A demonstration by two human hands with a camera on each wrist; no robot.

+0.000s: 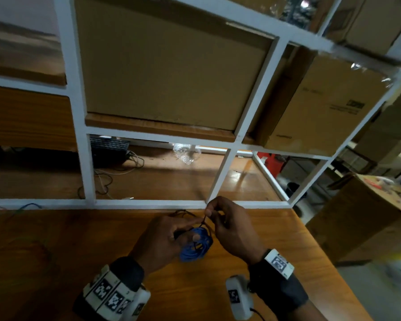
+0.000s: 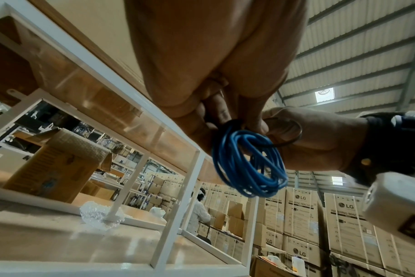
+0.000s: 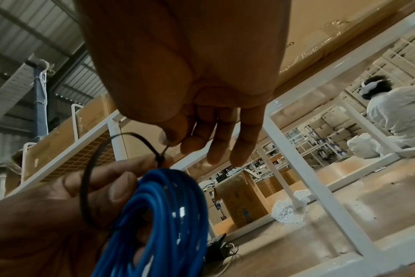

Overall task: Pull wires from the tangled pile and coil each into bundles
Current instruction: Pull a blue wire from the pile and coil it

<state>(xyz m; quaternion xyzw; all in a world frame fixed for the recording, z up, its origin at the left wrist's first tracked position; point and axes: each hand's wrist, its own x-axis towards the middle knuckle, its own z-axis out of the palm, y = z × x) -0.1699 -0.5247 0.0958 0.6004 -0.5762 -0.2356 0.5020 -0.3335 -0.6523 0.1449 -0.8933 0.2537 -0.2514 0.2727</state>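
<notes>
blue wire coil [image 1: 196, 245], black tie [image 3: 89, 187], white rack frame [image 1: 83, 163].

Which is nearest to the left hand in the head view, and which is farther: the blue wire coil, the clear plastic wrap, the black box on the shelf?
1. blue wire coil: in the left hand's grip.
2. black box: on the lower shelf, left of the plastic.
3. clear plastic wrap: on the same shelf, straight behind.
The box and the plastic are too close to call.
</notes>
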